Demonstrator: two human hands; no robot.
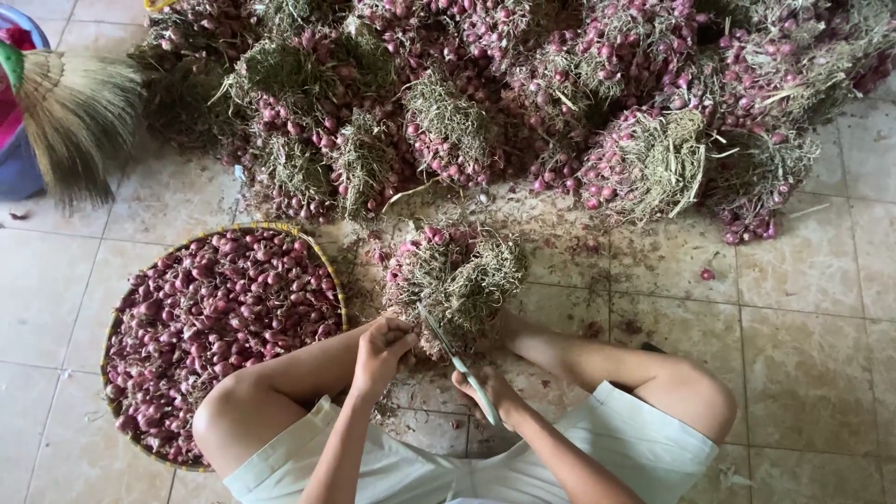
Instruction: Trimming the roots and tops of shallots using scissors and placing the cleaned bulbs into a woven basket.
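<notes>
1. The tiled floor (812, 345) carries everything. Its far edge is taken up by a long heap of bundled shallots (523, 93) with dry tops, running nearly corner to corner.
2. Bare tiles lie open at the right, between the heap and the person's right knee, with one loose shallot (707, 274) there. A narrower bare strip shows at the left edge, beyond the basket.
3. A round woven basket (322, 257), full of trimmed red shallots (215, 317), sits just beside the left knee, touching the leg.
4. One shallot bundle (453, 271) lies between the knees, apart from the big heap, amid scattered skins.
5. The left hand (383, 350) is curled closed, fingertips pinched at the bundle's near edge; exactly what it grips is hidden.
6. The right hand (490, 392) is closed around the pale green handle of a knife (457, 359), blade pointing up-left into the bundle's dry tops.
7. Both forearms reach forward from the lap, elbows tucked in.
8. A straw broom (79, 112) leans at the far left corner against a blue tub (19, 159).
</notes>
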